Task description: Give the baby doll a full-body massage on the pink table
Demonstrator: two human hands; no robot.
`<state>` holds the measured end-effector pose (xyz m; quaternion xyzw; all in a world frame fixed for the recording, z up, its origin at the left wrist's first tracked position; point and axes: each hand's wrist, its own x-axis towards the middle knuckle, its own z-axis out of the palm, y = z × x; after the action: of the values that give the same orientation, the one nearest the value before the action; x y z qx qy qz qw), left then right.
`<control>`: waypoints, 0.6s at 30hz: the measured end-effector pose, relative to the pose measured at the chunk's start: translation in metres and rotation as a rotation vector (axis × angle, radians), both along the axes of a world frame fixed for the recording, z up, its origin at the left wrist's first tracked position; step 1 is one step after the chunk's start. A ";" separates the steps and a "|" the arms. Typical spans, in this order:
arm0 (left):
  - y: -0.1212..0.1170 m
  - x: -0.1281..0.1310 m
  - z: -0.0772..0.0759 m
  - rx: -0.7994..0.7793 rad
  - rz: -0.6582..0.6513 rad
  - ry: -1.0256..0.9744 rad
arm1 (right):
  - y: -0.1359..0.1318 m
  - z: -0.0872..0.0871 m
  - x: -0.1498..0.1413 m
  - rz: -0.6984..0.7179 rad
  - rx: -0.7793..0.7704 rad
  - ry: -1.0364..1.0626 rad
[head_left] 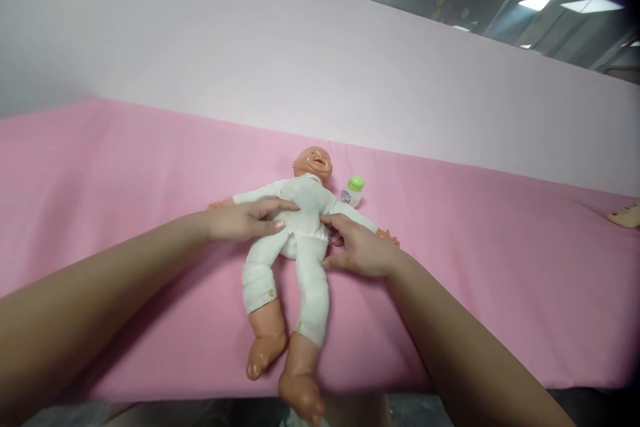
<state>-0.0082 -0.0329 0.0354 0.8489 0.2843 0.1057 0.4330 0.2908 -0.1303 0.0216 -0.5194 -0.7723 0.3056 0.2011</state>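
A baby doll (310, 203) with a white cloth body lies on its back, head toward the wall and feet toward me. One foot reaches past the table's near edge. My left hand (250, 218) rests on the doll's waist from the left, its fingers stretched out and apart over the cloth. At the doll's other side, my right hand (363, 247) touches the hip with thumb and fingers spread. A small clear bottle (352, 193) with a green cap stands by the doll's shoulder, beyond my right hand.
Pink cloth (475, 267) covers the table. A pale wall (300, 60) rises behind it, with glass and ceiling lights above. At the far right edge, part of a tan object (625, 215) shows; its kind is unclear.
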 end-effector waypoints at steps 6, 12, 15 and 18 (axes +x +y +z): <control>-0.022 0.013 -0.002 0.255 0.110 0.121 | 0.001 -0.001 -0.006 -0.038 0.032 -0.017; -0.054 0.034 -0.007 0.337 0.295 0.100 | -0.001 0.001 -0.004 0.034 0.060 0.015; -0.058 0.036 -0.012 0.358 0.322 0.087 | -0.002 0.002 0.001 0.108 0.034 0.022; -0.054 0.035 -0.017 0.403 0.345 0.080 | -0.003 0.002 0.003 0.154 0.003 0.016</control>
<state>0.0270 -0.0867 0.0182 0.8605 0.4147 0.1986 0.2193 0.2940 -0.1330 0.0239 -0.4559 -0.8086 0.3233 0.1839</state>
